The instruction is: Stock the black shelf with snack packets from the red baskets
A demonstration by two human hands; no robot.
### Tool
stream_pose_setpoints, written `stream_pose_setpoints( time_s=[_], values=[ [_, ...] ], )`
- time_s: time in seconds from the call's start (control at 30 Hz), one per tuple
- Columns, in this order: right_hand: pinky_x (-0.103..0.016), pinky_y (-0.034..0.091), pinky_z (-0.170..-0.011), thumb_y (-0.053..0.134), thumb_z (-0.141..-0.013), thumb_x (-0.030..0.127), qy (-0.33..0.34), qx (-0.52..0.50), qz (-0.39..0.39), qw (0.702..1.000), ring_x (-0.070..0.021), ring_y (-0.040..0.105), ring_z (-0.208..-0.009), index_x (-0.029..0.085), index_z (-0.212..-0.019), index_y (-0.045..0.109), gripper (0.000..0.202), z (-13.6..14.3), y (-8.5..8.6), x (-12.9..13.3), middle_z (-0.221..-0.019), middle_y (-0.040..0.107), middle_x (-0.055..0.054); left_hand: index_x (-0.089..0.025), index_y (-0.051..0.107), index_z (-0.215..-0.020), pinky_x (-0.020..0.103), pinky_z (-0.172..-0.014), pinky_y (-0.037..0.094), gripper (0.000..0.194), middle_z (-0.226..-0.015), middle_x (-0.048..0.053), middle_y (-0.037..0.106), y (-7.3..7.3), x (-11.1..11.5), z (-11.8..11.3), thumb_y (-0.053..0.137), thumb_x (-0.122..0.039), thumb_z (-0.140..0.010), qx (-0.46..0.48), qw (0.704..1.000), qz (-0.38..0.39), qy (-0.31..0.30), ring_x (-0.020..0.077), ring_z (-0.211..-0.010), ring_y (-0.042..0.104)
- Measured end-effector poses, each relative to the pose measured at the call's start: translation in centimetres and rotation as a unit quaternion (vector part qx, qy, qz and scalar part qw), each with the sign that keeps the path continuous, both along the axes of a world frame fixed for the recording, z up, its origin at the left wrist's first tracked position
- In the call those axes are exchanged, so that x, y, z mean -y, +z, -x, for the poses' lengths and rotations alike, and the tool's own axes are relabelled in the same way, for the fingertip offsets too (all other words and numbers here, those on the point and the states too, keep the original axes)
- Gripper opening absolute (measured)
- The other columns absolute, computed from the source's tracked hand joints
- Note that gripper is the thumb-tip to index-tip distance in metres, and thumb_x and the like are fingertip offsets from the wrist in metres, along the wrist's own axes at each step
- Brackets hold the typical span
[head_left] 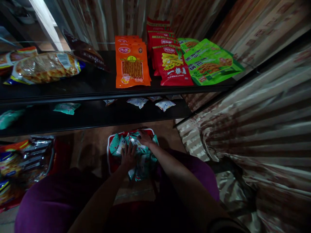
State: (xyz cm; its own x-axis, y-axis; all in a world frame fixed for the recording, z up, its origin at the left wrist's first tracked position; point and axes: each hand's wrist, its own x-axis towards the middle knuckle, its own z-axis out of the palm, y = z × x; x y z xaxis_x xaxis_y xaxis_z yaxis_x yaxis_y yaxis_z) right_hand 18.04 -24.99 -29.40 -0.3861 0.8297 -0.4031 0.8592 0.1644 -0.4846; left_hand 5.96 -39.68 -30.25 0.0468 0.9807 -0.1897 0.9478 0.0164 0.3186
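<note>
both grips, left hand [128,156] and right hand [145,138], press crinkly teal packets [143,159]

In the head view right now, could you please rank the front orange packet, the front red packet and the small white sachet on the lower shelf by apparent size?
1. front orange packet, largest.
2. front red packet, close behind; it lies tilted, so the gap is unsure.
3. small white sachet, clearly smallest.

Small teal-and-white snack packets [141,155] lie heaped in a red basket [109,142] on the floor — jumbled, overlapping.
</note>
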Motion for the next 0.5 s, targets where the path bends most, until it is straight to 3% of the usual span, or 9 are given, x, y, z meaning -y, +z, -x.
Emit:
stream_pose_setpoints(
  time_s=[0.17,0.33,0.5],
  values=[
    [-0.038,0.026,-0.113,0.044,-0.090,0.032,0.013,0.032,-0.010,0.999,-0.0247,0.036,-0.136,0.016,-0.138,0.045,0.051,-1.0,0.6,0.9,-0.147,0.040,-0.011,-0.026,0.041,-0.142,0.062,-0.107,0.025,0.057,-0.153,0.012,0.030,0.3,-0.2,0.2,0.049,-0.039,-0.087,0.003,1.000,-0.001,0.005,0.0383,-0.141,0.022],
    [-0.036,0.022,-0.115,0.043,-0.091,0.037,0.039,0.046,-0.001,0.998,-0.0223,0.033,-0.138,0.022,-0.141,0.042,0.052,-2.0,1.3,0.9,-0.147,0.043,-0.005,-0.025,0.045,-0.140,0.063,-0.106,0.025,0.058,-0.152,0.014,0.032,0.0,-0.3,0.6,0.054,-0.038,-0.084,0.037,0.999,-0.028,0.000,0.0408,-0.140,0.023],
    [-0.037,0.020,-0.116,0.042,-0.092,0.039,0.061,0.050,0.008,0.997,-0.0231,0.028,-0.141,0.017,-0.143,0.040,0.056,-2.6,1.7,1.2,-0.149,0.038,-0.008,-0.026,0.043,-0.141,0.064,-0.106,0.024,0.059,-0.153,0.014,0.030,0.0,-0.9,0.6,0.053,-0.037,-0.084,0.068,0.996,-0.053,0.001,0.0402,-0.141,0.018]
  ],
)
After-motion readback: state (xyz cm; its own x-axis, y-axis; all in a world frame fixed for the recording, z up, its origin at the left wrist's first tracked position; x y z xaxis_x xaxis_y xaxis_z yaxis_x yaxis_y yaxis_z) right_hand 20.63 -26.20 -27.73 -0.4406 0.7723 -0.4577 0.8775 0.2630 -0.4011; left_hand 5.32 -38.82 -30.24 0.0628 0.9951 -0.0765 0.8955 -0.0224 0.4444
